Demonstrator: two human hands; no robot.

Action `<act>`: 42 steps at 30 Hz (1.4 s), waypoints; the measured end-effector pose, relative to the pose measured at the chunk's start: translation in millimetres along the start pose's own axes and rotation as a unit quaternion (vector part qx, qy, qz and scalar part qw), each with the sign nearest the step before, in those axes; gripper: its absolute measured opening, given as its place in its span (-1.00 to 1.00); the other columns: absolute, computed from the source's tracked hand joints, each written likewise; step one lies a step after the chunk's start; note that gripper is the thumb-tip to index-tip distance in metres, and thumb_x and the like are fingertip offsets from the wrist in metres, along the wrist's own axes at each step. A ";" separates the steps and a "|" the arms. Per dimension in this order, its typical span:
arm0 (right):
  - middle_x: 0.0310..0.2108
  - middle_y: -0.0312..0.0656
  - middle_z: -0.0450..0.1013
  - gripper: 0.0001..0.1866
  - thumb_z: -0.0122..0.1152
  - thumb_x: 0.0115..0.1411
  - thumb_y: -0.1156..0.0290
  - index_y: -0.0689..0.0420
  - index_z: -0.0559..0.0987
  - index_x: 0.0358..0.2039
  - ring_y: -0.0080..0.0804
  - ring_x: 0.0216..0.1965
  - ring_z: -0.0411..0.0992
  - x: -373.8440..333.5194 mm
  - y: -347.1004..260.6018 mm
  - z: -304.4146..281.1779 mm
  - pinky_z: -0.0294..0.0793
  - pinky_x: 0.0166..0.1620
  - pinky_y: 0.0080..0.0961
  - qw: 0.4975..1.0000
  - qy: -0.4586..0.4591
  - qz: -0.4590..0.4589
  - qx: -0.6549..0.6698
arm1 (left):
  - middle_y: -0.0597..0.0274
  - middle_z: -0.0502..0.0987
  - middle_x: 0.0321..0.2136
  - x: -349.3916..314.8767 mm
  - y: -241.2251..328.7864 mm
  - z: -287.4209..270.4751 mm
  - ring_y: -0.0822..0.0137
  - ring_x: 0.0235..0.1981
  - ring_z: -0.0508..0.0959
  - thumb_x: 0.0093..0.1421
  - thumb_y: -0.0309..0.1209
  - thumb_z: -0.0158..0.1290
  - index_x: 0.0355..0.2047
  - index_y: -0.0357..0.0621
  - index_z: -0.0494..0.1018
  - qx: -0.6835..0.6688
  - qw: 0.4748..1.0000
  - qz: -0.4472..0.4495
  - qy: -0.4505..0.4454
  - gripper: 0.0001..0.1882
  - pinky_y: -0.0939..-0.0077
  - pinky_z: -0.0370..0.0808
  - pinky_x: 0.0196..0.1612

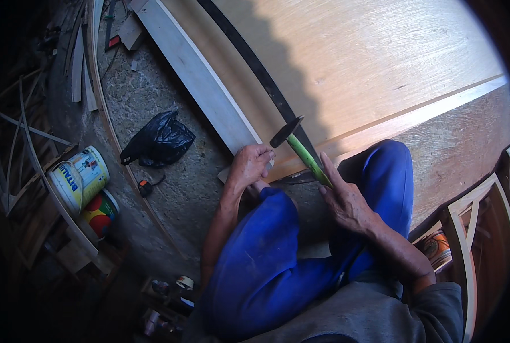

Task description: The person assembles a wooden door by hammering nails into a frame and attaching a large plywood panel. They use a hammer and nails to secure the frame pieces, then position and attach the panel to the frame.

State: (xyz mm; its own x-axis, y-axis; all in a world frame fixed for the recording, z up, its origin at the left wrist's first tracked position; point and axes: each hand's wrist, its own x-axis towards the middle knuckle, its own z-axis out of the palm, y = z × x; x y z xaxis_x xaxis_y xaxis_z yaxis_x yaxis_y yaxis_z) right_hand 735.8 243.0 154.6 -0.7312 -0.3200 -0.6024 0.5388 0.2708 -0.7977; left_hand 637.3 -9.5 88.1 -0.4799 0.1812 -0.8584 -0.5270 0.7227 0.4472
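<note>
My right hand (346, 200) is closed round the green handle of a hammer (303, 151). The hammer's dark head is raised close to my left hand (251, 164), above the corner of the wooden work. At the near end of a pale wooden strip (203, 80), my left hand has its fingers pinched together. What they hold, if anything, is too small to make out. A large plywood sheet (369, 63) spreads out beyond my knees, with a long dark metal strip (255, 63) lying across it.
On the rough floor to the left lie a black plastic bag (160, 140) and a tape measure (145, 187). Paint buckets (80, 177) stand farther left beside curved wooden strips (97, 80). A wooden frame (469, 240) leans at the right. My bent legs in blue trousers (260, 246) border the work.
</note>
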 end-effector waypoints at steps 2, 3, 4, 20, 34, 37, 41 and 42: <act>-0.40 0.25 0.47 -0.21 0.01 0.35 0.54 0.08 -0.15 0.47 0.28 -0.36 0.49 0.5 1.7 -0.9 0.43 -0.26 0.00 1.000 -0.018 0.021 -0.006 | 0.18 0.54 -0.63 5.1 -5.4 0.4 0.43 -0.70 0.49 0.31 -0.36 0.07 -0.29 -0.29 0.58 -0.014 0.999 0.025 0.014 -0.78 0.43 0.46 -0.55; -0.39 0.26 0.47 -0.22 0.01 0.34 0.54 0.11 -0.15 0.46 0.29 -0.34 0.49 1.7 9.5 1.8 0.43 -0.26 0.01 1.000 -0.018 -0.003 -0.014 | 0.18 0.52 -0.64 7.0 -7.8 1.7 0.43 -0.70 0.48 0.31 -0.36 0.07 -0.29 -0.29 0.58 -0.021 0.999 0.035 0.018 -0.78 0.43 0.45 -0.55; -0.37 0.28 0.47 -0.23 0.00 0.34 0.54 0.15 -0.14 0.45 0.30 -0.32 0.49 2.0 14.1 3.1 0.43 -0.25 0.03 0.999 -0.018 -0.026 -0.024 | 0.18 0.51 -0.65 8.1 -10.3 1.9 0.43 -0.70 0.48 0.31 -0.36 0.06 -0.30 -0.28 0.57 -0.018 0.999 0.041 0.016 -0.79 0.42 0.45 -0.55; -0.40 0.31 0.48 -0.24 -0.01 0.36 0.51 0.12 -0.13 0.46 0.28 -0.38 0.52 8.3 6.8 11.8 0.47 -0.30 0.09 0.996 -0.044 0.002 -0.073 | 0.19 0.43 -0.69 5.8 -20.2 6.3 0.42 -0.67 0.45 0.34 -0.37 0.05 -0.27 -0.27 0.57 0.078 0.988 0.127 0.044 -0.80 0.40 0.40 -0.55; -0.51 0.29 0.47 -0.25 0.00 0.37 0.47 0.10 -0.12 0.46 0.27 -0.42 0.53 10.4 8.7 12.2 0.49 -0.30 0.11 0.997 -0.022 -0.026 -0.072 | -0.12 0.57 -0.43 7.7 -20.5 6.4 -0.18 -0.33 0.59 0.32 -0.31 0.05 -0.26 -0.19 0.55 0.115 0.979 0.156 0.070 -0.80 0.12 0.50 -0.31; -0.51 0.29 0.48 -0.26 -0.01 0.37 0.47 0.13 -0.11 0.45 0.27 -0.42 0.53 11.2 2.4 5.3 0.50 -0.29 0.11 0.997 -0.052 0.006 -0.062 | -0.12 0.56 -0.44 7.7 -18.4 3.5 -0.18 -0.33 0.59 0.31 -0.31 0.06 -0.26 -0.19 0.55 0.139 0.979 0.135 0.055 -0.80 0.14 0.50 -0.32; -0.51 0.27 0.48 -0.28 -0.02 0.37 0.47 0.16 -0.10 0.44 0.25 -0.43 0.54 14.2 -2.0 0.3 0.50 -0.30 0.09 0.997 -0.037 -0.015 -0.071 | -0.12 0.56 -0.45 8.8 -22.7 4.4 -0.16 -0.35 0.60 0.31 -0.32 0.06 -0.26 -0.21 0.55 0.087 0.985 0.137 0.056 -0.80 0.15 0.49 -0.33; -0.51 0.27 0.49 -0.28 -0.02 0.37 0.47 0.16 -0.09 0.44 0.25 -0.43 0.54 14.6 -3.5 1.1 0.50 -0.31 0.08 0.997 -0.017 -0.029 -0.065 | -0.12 0.56 -0.45 8.3 -24.7 4.9 -0.15 -0.36 0.60 0.31 -0.32 0.06 -0.26 -0.22 0.55 0.068 0.986 0.140 0.059 -0.79 0.16 0.49 -0.33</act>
State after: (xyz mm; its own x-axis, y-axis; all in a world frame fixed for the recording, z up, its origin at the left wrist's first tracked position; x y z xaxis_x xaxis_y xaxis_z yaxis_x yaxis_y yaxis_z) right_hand 723.7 236.5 148.6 -0.7437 -0.3682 -0.5580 0.4359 0.3658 -0.8223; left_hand 649.8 -22.6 68.7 -0.6752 0.3130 -0.6679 -0.2681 0.7394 0.6175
